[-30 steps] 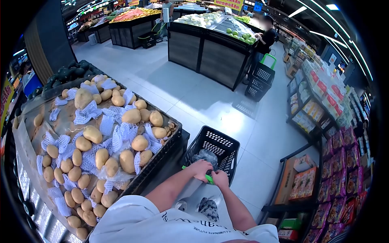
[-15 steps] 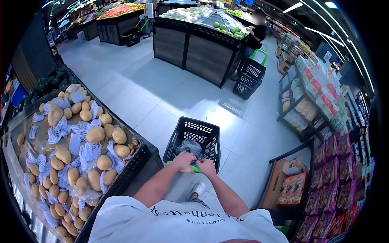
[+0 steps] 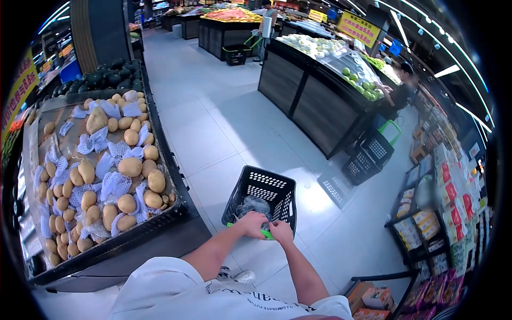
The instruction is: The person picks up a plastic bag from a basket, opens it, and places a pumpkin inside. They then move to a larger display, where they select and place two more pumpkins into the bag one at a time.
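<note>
In front of my body stands a black shopping basket [image 3: 259,176] with perforated walls and a green handle [image 3: 266,235]. My left hand [image 3: 253,224] is closed over the handle's left part, its fingers bent towards the basket. At the handle's right end, my right hand [image 3: 281,231] is closed on the green bar. Inside the basket, close to my left hand, lies a crumpled clear plastic bag [image 3: 253,205]; its dark contents cannot be made out. Parts of the handle are hidden under my hands.
A bin of potatoes [image 3: 129,167], some in white foam nets, stands to the left, with dark green produce [image 3: 104,77] behind it. Ahead is a produce stand [image 3: 325,109]. A person [image 3: 401,96] stands there beside another black basket [image 3: 368,157]. Packaged goods [image 3: 426,226] line the right.
My view has turned left, so the stands and the other basket sit further right. Both hands stay at the green handle. The person at the stand now reaches towards the green produce.
</note>
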The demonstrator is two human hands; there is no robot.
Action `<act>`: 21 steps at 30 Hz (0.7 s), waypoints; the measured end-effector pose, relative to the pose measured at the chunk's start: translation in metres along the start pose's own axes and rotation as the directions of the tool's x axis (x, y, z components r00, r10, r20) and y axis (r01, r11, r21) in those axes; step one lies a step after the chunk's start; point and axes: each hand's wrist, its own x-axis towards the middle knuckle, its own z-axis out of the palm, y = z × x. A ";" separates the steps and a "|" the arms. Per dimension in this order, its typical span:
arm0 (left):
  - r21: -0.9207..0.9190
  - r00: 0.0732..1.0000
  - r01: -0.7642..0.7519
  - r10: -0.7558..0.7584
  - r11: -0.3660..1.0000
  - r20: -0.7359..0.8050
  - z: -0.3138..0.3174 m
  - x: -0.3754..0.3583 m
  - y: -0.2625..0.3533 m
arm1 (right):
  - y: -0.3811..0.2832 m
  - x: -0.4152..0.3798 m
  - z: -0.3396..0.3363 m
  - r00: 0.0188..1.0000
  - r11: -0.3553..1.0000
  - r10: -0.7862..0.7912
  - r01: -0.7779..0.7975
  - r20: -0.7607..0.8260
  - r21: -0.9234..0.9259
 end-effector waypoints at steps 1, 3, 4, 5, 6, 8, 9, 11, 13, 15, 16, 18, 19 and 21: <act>0.001 1.000 0.015 -0.015 1.000 -0.023 0.000 0.006 0.000 | 0.001 0.009 -0.004 1.000 1.000 -0.013 0.013 0.009 -0.009; -0.013 0.995 0.048 -0.049 0.999 -0.089 0.001 0.018 0.001 | 0.008 0.029 -0.010 0.997 0.996 -0.078 0.077 -0.009 -0.041; -0.012 0.994 0.066 -0.067 0.998 -0.087 0.002 0.024 -0.001 | 0.005 0.035 -0.019 0.997 0.997 -0.076 0.076 0.010 -0.032; -0.015 0.993 0.080 -0.081 0.997 -0.086 0.002 0.033 -0.002 | 0.003 0.040 -0.029 0.997 0.997 -0.070 0.071 0.025 -0.026; -0.013 0.992 0.089 -0.090 0.996 -0.088 -0.001 0.042 -0.004 | 0.002 0.048 -0.034 0.996 0.996 -0.086 0.087 0.017 -0.037; -0.036 0.986 0.149 -0.151 0.988 -0.075 -0.004 0.057 -0.003 | 0.002 0.064 -0.042 0.993 0.992 -0.115 0.115 -0.006 -0.057; -0.044 0.981 0.177 -0.180 0.983 -0.067 -0.007 0.064 -0.003 | 0.001 0.072 -0.048 0.992 0.990 -0.127 0.126 0.001 -0.055; -0.090 0.972 0.195 -0.204 0.977 -0.114 -0.012 0.074 -0.006 | -0.002 0.090 -0.055 0.989 0.987 -0.150 0.150 0.017 -0.049; -0.140 0.965 0.211 -0.230 0.967 -0.130 -0.012 0.088 -0.015 | -0.002 0.111 -0.058 0.980 0.978 -0.197 0.199 0.032 -0.058; -0.158 0.955 0.244 -0.266 0.957 -0.134 -0.007 0.102 -0.023 | -0.004 0.132 -0.063 0.975 0.973 -0.216 0.220 0.056 -0.069; -0.163 0.949 0.259 -0.282 0.952 -0.140 -0.012 0.108 -0.028 | -0.006 0.142 -0.065 0.970 0.966 -0.237 0.241 0.051 -0.092; -0.148 0.945 0.278 -0.298 0.949 -0.137 -0.017 0.118 -0.034 | -0.013 0.156 -0.070 0.970 0.963 -0.233 0.239 0.066 -0.125; -0.144 0.940 0.301 -0.318 0.943 -0.123 -0.019 0.124 -0.037 | -0.017 0.162 -0.075 0.971 0.961 -0.228 0.237 0.076 -0.144; -0.208 0.936 0.293 -0.325 0.933 -0.138 -0.022 0.133 -0.045 | -0.022 0.179 -0.079 0.966 0.953 -0.235 0.252 0.110 -0.171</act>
